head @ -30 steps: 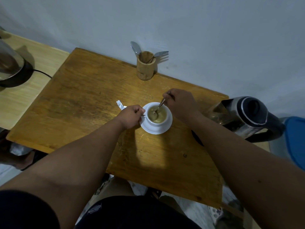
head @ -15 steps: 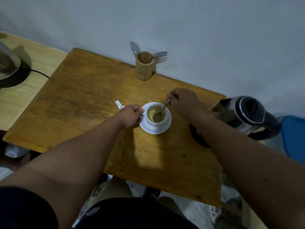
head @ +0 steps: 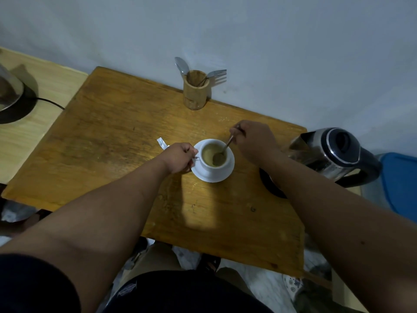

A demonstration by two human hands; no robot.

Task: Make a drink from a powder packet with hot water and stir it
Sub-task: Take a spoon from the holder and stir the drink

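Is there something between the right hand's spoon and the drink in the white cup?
Nothing visible: the metal spoon held by the right hand already dips into the drink in the white ceramic cup.

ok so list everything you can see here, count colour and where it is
table: 1, orange-brown wood, centre
cup: 1, white, on the saucer, holds a tan drink
saucer: 1, white, mid-table
stirring spoon: 1, metal, bowl in the cup
packet: 1, white, left of the cup
holder: 1, wooden, far edge, with a spoon and fork
kettle: 1, steel and black, right
second appliance: 1, metal on a black base, far left
left hand: at the cup handle
right hand: gripping the stirring spoon
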